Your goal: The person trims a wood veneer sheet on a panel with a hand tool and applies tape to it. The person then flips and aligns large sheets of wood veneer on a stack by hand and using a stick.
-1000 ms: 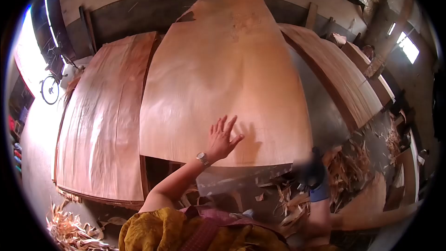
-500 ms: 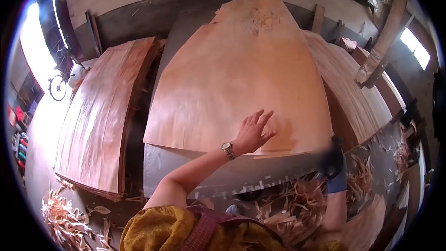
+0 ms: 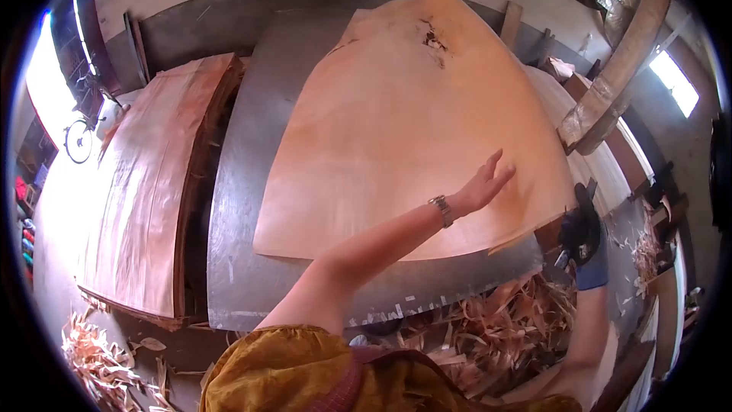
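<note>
A large thin wood veneer sheet [image 3: 389, 130] lies on a grey, flat tabletop [image 3: 252, 290]; a dark, torn knot hole shows near its far end. Just over the sheet's right part is my left hand [image 3: 480, 187], bare, a watch on its wrist, fingers stretched out and holding nothing. Whether it touches the veneer I cannot tell. My right hand [image 3: 583, 230] wears a dark glove with a blue cuff and is at the sheet's near right edge. Its fingers look curled, with a small shiny piece showing at them that I cannot make out.
To the left is a tall veneer stack [image 3: 145, 198], with another stack [image 3: 610, 175] behind on the right. Veneer scraps [image 3: 503, 328] cover the floor below the tabletop, and more shavings [image 3: 99, 358] lie at left. A wrapped post [image 3: 621, 61] slants down at right.
The veneer sheet has shifted right over the tabletop, baring more grey surface at left. Both my hands have moved right, and the view has shifted a little too.
</note>
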Action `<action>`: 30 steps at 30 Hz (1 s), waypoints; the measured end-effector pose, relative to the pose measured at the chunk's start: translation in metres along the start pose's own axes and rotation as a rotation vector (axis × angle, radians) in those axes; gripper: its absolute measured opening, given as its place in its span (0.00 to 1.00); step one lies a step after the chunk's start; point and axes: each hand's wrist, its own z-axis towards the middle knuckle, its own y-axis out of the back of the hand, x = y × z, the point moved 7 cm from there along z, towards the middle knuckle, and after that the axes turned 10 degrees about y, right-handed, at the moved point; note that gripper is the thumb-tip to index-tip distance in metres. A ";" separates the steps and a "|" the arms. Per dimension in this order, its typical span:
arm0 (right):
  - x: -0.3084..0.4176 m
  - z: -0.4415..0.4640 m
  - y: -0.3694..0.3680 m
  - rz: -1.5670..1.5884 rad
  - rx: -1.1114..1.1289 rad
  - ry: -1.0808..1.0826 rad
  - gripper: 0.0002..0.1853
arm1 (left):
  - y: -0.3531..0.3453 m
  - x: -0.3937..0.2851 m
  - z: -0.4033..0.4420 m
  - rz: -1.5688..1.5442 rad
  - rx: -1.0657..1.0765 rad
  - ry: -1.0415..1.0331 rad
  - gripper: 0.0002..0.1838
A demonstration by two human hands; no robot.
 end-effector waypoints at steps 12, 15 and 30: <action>0.007 0.078 -0.165 -0.561 -0.216 -0.104 0.10 | 0.087 -0.081 0.024 -0.927 0.175 0.034 0.58; -0.018 0.091 -0.199 -0.663 -0.198 -0.073 0.11 | 0.122 -0.081 0.013 -0.987 0.108 0.016 0.58; -0.283 0.069 -0.209 -0.577 -0.053 -0.181 0.13 | 0.231 0.055 -0.133 -0.651 -0.427 0.381 0.22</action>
